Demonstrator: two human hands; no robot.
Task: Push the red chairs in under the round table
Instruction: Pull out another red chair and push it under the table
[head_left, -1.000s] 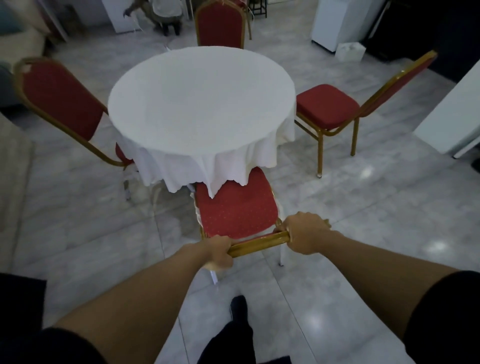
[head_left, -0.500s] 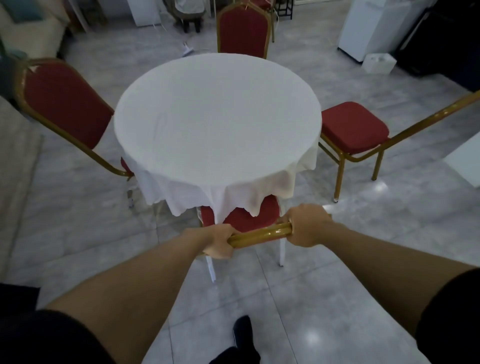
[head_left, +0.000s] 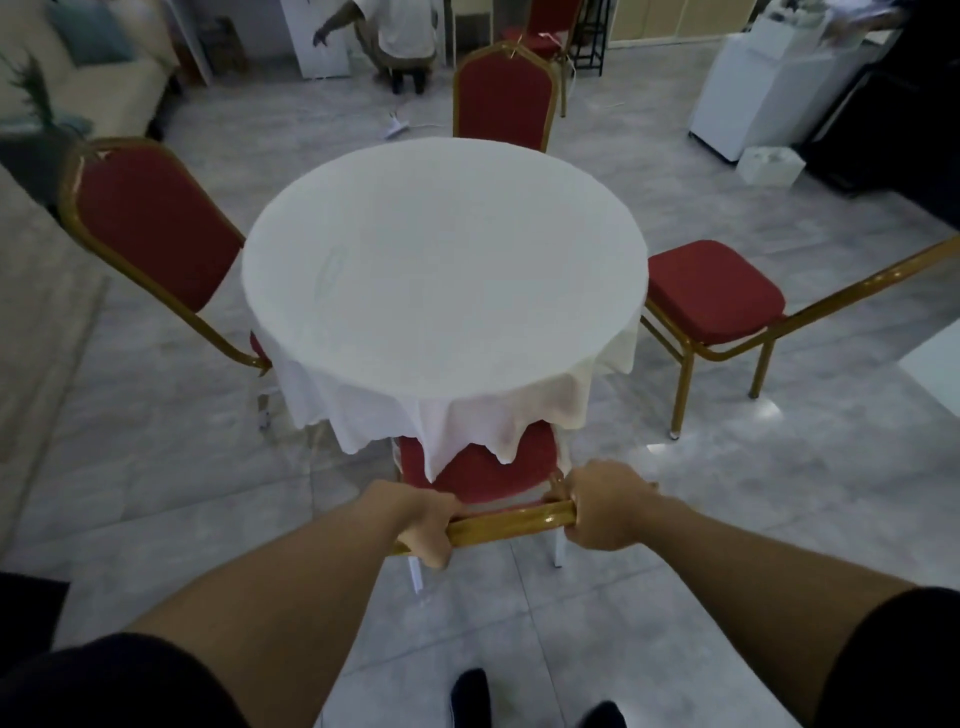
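A round table (head_left: 441, 270) under a white cloth stands in the middle of the room. The near red chair (head_left: 483, 478) has most of its seat under the cloth's hanging edge. My left hand (head_left: 423, 519) and my right hand (head_left: 605, 512) both grip the gold top rail of its back. A red chair on the left (head_left: 156, 234) has its seat tucked under the table. The far red chair (head_left: 501, 98) stands close behind the table. The red chair on the right (head_left: 711, 296) stands clear of the table, seat fully showing.
A white cabinet (head_left: 758, 88) and a small white box (head_left: 769, 163) stand at the back right. A sofa (head_left: 78, 78) is at the back left. Another person (head_left: 400, 36) crouches at the far wall. A white surface edge (head_left: 935, 364) lies at the right. My feet (head_left: 470, 696) are on the tiled floor.
The near chair has slid forward under the table; much less of its red seat shows than a second ago. Both hands kept their grip on the top rail.
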